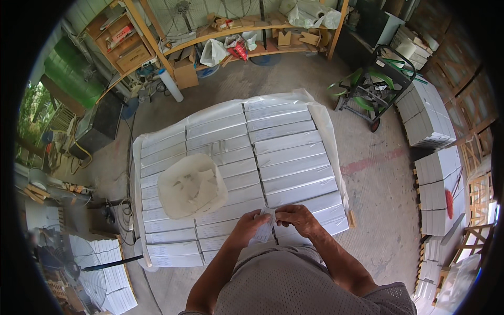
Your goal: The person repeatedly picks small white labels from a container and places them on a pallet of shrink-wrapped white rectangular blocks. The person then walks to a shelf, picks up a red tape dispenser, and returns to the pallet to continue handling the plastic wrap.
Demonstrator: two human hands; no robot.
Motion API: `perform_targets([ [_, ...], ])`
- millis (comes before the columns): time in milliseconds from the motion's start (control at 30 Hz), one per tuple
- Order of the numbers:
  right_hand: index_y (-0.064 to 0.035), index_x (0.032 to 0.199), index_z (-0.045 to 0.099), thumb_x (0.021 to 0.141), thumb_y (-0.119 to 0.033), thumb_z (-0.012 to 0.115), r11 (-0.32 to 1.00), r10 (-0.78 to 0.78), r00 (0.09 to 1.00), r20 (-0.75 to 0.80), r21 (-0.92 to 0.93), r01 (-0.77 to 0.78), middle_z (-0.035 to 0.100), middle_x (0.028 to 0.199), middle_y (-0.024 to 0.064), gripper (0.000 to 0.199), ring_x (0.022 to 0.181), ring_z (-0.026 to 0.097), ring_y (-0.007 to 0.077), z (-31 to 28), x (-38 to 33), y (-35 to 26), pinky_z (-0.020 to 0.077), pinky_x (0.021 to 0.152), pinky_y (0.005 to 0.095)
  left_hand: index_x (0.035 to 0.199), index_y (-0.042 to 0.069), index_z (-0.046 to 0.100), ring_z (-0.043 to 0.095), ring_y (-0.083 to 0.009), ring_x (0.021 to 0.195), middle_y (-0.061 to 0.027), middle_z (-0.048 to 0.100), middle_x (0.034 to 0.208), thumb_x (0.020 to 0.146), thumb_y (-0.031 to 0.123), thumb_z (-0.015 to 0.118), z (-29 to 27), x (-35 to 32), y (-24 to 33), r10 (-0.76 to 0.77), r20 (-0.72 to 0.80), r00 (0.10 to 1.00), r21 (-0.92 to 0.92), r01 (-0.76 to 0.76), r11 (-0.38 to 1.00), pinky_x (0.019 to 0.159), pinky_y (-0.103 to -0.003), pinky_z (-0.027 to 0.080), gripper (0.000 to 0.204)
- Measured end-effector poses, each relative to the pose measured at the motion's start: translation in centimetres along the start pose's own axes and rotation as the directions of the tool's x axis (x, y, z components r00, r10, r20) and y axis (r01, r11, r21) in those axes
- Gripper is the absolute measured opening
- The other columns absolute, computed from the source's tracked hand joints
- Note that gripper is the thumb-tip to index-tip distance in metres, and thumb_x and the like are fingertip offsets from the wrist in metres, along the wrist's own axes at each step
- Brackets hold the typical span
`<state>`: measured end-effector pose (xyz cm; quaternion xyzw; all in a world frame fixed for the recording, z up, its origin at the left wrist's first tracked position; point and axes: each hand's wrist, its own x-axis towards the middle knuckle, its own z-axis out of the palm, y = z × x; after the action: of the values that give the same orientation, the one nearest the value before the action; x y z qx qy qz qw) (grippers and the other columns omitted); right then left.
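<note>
Between my hands, just in front of my body, is a small white printed slip (266, 224). My left hand (253, 223) grips it, thumb on top. My right hand (298, 219) is closed at the slip's right edge, its fingers pinched together; whether they hold the slip or something small I cannot make out. Below both hands lies a broad layer of long white boxes (294, 170) in rows, with a clear plastic sheet (331, 136) around its edges. Left of my hands, a whitish plastic tub (170, 202) stands on the boxes with pale scraps inside.
A wooden shelf (236, 32) with bags and cardboard runs along the far wall. At the far right stands a strapping cart (375, 86) on wheels. More white box stacks (438, 194) line the right side. A fan (79, 268) is at the lower left.
</note>
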<state>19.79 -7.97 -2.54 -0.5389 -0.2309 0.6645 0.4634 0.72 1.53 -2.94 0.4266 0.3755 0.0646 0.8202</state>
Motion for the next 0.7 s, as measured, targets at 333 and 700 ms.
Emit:
perform_targets([
  [333, 0.0026, 0.101, 0.069, 0.087, -0.026, 0.068, 0.993, 0.057, 0.998, 0.007, 0.100, -0.057, 0.069, 0.085, 0.0070, 0.032, 0.078, 0.061, 0.0124, -0.1, 0.2, -0.2, 0.0430, 0.068, 0.0251, 0.107, -0.001, 0.065, 0.058, -0.0108, 0.081, -0.0036, 0.065, 0.093, 0.092, 0.021, 0.061, -0.1, 0.1, 0.4, -0.023, -0.041, 0.999, 0.080, 0.026, 0.996, 0.072, -0.027, 0.046, 0.027],
  [700, 0.0041, 0.101, 0.070, 0.088, -0.023, 0.068, 0.979, 0.031, 0.997, -0.065, -0.199, -0.044, 0.068, 0.082, 0.0066, 0.030, 0.079, 0.060, 0.0121, 0.5, 0.5, -1.1, 0.0478, 0.074, 0.0262, 0.105, -0.001, 0.066, 0.057, -0.0105, 0.075, -0.0039, 0.065, 0.086, 0.091, 0.027, 0.059, 0.4, -0.2, 1.3, -0.027, -0.108, 0.994, 0.214, 0.050, 0.976, 0.066, -0.027, 0.045, 0.032],
])
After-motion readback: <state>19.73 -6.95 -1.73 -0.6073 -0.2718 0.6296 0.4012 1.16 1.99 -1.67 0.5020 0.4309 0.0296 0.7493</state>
